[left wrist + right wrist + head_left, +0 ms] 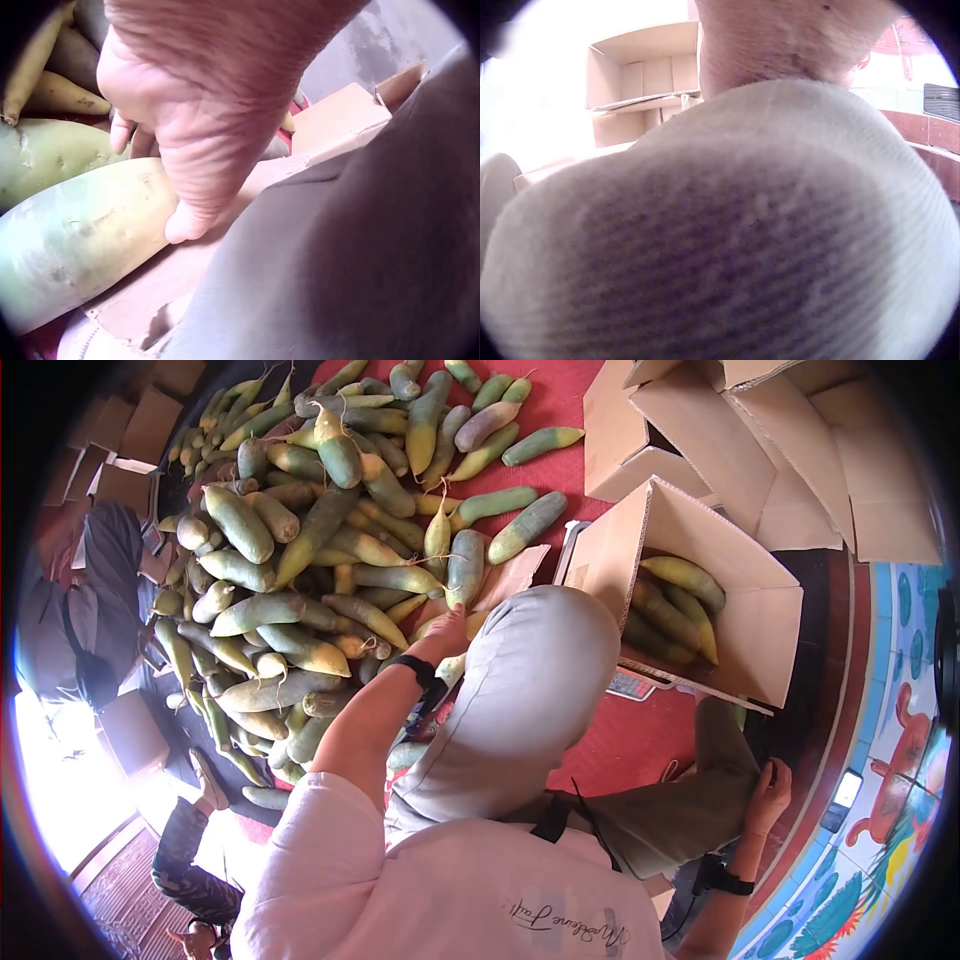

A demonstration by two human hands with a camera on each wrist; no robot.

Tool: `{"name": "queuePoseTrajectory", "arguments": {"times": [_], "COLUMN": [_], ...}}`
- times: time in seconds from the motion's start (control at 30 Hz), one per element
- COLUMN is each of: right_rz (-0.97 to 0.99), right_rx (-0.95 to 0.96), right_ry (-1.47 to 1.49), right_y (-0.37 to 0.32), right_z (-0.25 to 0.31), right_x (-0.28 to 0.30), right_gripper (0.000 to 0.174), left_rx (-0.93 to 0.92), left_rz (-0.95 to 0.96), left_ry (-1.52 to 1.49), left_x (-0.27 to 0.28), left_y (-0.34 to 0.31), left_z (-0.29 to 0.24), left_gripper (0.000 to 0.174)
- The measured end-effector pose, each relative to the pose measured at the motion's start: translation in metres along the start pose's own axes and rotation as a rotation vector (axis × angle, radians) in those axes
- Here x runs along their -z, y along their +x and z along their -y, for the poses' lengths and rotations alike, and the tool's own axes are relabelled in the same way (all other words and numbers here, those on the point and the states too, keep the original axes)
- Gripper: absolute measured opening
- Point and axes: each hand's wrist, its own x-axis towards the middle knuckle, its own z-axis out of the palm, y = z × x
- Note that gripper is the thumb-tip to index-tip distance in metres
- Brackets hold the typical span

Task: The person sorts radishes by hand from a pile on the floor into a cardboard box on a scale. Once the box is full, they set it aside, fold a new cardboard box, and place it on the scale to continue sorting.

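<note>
My left hand [447, 632] reaches to the near edge of a large heap of green radishes [290, 630]. Its thumb and fingers grip the pale end of one green radish [465, 565]. Close up in the left wrist view, the thumb lies against the end of that radish [82, 232], with the fingers partly hidden behind it. My right hand [768, 800] rests by the bent knee with loosely curled fingers and holds nothing. In the right wrist view the trouser fabric [727, 225] covers most of that hand [780, 37].
An open cardboard box [770, 595] with several radishes inside stands on a scale [630, 685], right of the heap. More cardboard boxes [810, 450] are behind it. A flat piece of cardboard [515, 572] lies under the hand on the red mat [555, 405]. Another person [80, 600] is at left.
</note>
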Motion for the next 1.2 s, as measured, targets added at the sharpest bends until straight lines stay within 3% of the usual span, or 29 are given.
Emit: {"name": "queuePoseTrajectory", "arguments": {"times": [0.07, 0.1, 0.17, 0.2, 0.3, 0.43, 0.5, 0.63, 0.7, 0.77, 0.83, 0.9, 0.97, 1.1, 1.17, 1.2], "right_rz": [0.022, 0.022, 0.001, -0.002, -0.003, -0.034, -0.04, -0.052, -0.058, -0.065, -0.077, -0.089, -0.093, -0.094, -0.091, -0.066], "right_rx": [-0.017, -0.023, 0.003, 0.001, -0.036, -0.005, 0.005, -0.01, -0.008, -0.018, -0.013, -0.012, 0.003, 0.028, 0.074, 0.065], "right_ry": [0.013, 0.017, -0.005, 0.0, 0.036, 0.047, 0.046, 0.079, 0.084, 0.093, 0.097, 0.098, 0.114, 0.129, 0.298, 0.325], "right_y": [-0.003, -0.003, 0.001, 0.001, 0.0, -0.002, -0.002, -0.004, -0.006, -0.007, -0.007, -0.006, -0.006, 0.001, 0.007, 0.01], "right_z": [-0.001, 0.0, 0.001, 0.001, 0.001, 0.003, 0.006, 0.008, 0.006, 0.002, 0.007, 0.009, 0.01, 0.021, 0.045, 0.058], "right_x": [0.0, 0.0, 0.0, 0.0, 0.0, 0.001, 0.003, 0.005, 0.005, 0.003, 0.005, 0.005, 0.005, 0.011, 0.019, 0.027], "right_gripper": [0.012, 0.012, 0.012, 0.012, 0.011, 0.012, 0.012, 0.012, 0.012, 0.012, 0.012, 0.012, 0.012, 0.013, 0.015, 0.02], "left_rx": [0.011, 0.012, -0.011, 0.105, 0.034, 0.119, 0.127, 0.125, 0.128, 0.088, 0.008, -0.167, -0.27, -0.313, -0.514, -0.593], "left_rz": [-0.006, -0.005, -0.202, -0.086, -0.134, -0.144, -0.169, -0.31, -0.496, -0.55, -0.739, -0.798, -0.921, -0.978, -1.019, -0.95], "left_ry": [-0.024, -0.017, -0.049, -0.066, -0.043, -0.33, -0.265, -0.252, -0.271, -0.354, -0.353, -0.7, -0.875, -1.124, -1.405, -1.479], "left_x": [-0.005, -0.003, 0.009, 0.025, 0.032, 0.034, 0.031, 0.044, 0.056, 0.071, 0.092, 0.112, 0.138, 0.185, 0.199, 0.206], "left_y": [0.003, -0.004, -0.025, -0.036, -0.057, -0.091, -0.103, -0.132, -0.144, -0.153, -0.169, -0.184, -0.207, -0.255, -0.267, -0.276], "left_z": [0.009, 0.015, 0.027, 0.022, 0.037, 0.047, 0.051, 0.037, 0.029, 0.028, 0.017, 0.006, -0.015, -0.032, -0.045, -0.057], "left_gripper": [0.075, 0.075, 0.078, 0.079, 0.079, 0.08, 0.081, 0.078, 0.074, 0.071, 0.068, 0.049, 0.041, 0.045, 0.048, 0.048]}}
